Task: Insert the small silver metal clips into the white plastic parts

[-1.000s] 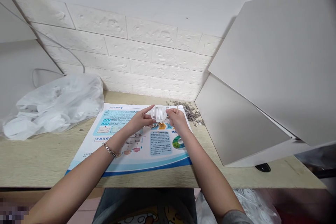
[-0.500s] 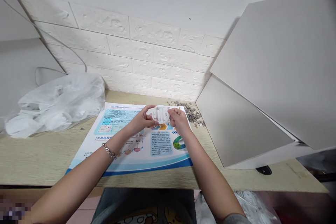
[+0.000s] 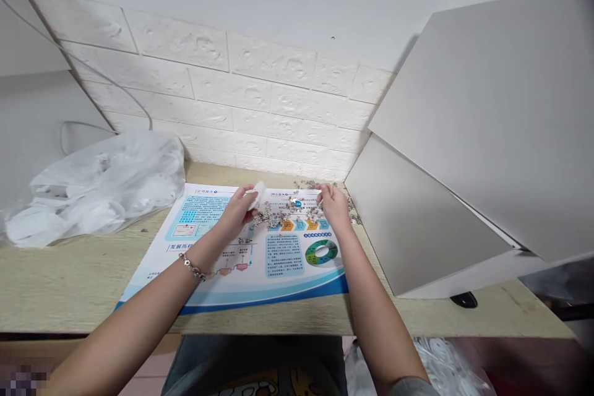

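My left hand grips a white plastic disc, tilted so that little of its face shows. Small metal pieces lie scattered beside that hand on a printed sheet. To the right, my right hand is closed in a pinch above the sheet's far right corner, by more loose metal pieces. Whatever its fingertips hold, if anything, is too small to make out.
A clear plastic bag of white discs rests at the left on the wooden table. Grey-white panels lean at the right, near a black object. A white brick-patterned wall closes off the back.
My right hand has let go of the disc and moved right, to the metal pieces. My left hand has drawn slightly left and turned the disc almost edge-on.
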A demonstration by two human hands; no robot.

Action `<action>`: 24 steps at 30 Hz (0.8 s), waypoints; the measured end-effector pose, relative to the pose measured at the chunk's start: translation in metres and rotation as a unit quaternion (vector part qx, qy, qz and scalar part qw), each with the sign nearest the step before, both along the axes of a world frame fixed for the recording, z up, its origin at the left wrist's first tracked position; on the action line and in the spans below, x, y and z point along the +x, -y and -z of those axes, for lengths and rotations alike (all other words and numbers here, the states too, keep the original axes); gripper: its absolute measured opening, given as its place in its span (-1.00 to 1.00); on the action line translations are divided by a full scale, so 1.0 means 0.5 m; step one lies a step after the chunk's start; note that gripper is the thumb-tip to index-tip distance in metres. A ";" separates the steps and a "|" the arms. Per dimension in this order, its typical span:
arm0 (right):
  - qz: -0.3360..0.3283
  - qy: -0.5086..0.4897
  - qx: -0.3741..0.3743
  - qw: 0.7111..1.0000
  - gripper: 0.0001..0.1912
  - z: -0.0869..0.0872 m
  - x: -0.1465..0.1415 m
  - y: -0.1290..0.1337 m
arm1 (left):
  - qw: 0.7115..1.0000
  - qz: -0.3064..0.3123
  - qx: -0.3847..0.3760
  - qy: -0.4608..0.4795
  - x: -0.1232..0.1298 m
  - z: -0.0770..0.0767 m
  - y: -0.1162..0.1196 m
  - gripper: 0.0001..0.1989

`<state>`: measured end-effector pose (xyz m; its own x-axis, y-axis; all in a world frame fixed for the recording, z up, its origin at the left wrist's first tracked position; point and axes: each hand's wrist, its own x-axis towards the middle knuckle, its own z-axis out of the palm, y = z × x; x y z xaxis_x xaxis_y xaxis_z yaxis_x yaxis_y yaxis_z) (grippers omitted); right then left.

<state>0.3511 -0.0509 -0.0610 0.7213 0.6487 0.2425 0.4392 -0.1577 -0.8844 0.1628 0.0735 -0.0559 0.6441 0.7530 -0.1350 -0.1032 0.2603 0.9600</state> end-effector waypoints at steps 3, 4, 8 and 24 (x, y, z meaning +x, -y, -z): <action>0.086 0.171 -0.047 0.980 -0.69 0.012 0.055 0.014 | 0.998 -0.055 -0.037 0.013 -0.001 0.001 -0.014 -0.81; 0.102 0.191 -0.081 0.973 -0.67 0.017 0.069 0.018 | 0.997 -0.062 -0.045 0.013 -0.001 0.003 -0.018 -0.81; 0.149 0.201 -0.260 0.932 -0.67 0.037 0.103 0.034 | 0.996 -0.061 -0.064 0.022 -0.002 0.011 -0.025 -0.79; 0.138 0.217 -0.347 0.902 -0.66 0.044 0.146 0.016 | 0.997 -0.047 -0.060 -0.002 -0.001 0.005 -0.021 -0.78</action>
